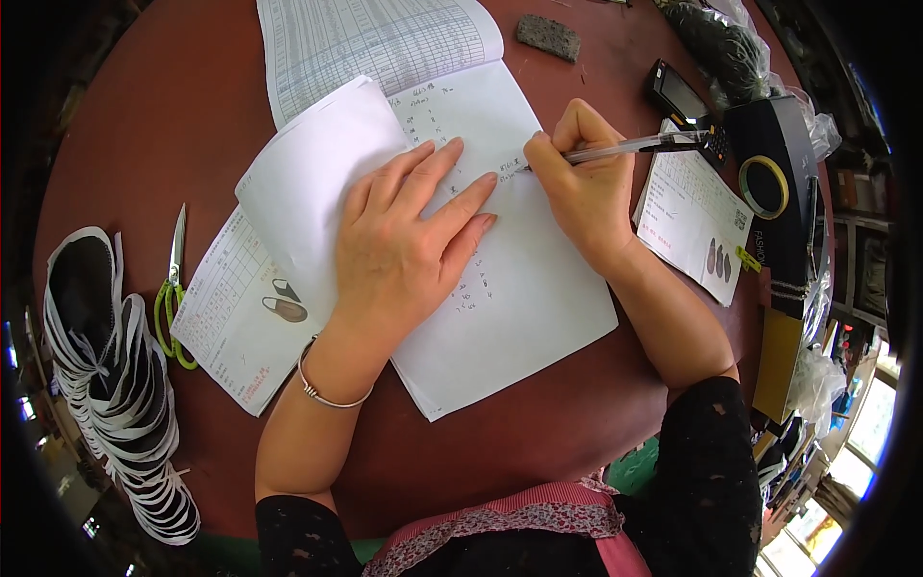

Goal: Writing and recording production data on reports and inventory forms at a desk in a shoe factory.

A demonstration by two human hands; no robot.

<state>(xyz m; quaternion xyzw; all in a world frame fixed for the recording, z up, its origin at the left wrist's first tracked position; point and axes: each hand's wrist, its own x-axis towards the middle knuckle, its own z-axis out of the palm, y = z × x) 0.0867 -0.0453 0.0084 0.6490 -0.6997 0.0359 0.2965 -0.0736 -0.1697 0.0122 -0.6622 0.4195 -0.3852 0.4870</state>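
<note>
A clear-barrelled pen with a black cap end (635, 146) is pinched in my right hand (588, 188), its tip touching the white page. Beneath both hands lies an open stack of white paper (548, 288) with rows of small handwriting. My left hand (404, 226) rests flat on it, fingers spread, next to a folded-back sheet (308, 163) that curls up on the left. Under that curl sticks out a printed form (240, 317) with a picture of shoes. At the top, a page with a printed table (375, 48) is flipped away from me.
Green-handled scissors (171, 298) and a stack of dark, white-edged pieces (111, 375) lie left. On the right are another shoe form (697, 212), a handheld device (678, 94), a tape roll (763, 187) against a black box (769, 135), and a yellow-green clip (748, 259). A grey block (548, 38) lies far off.
</note>
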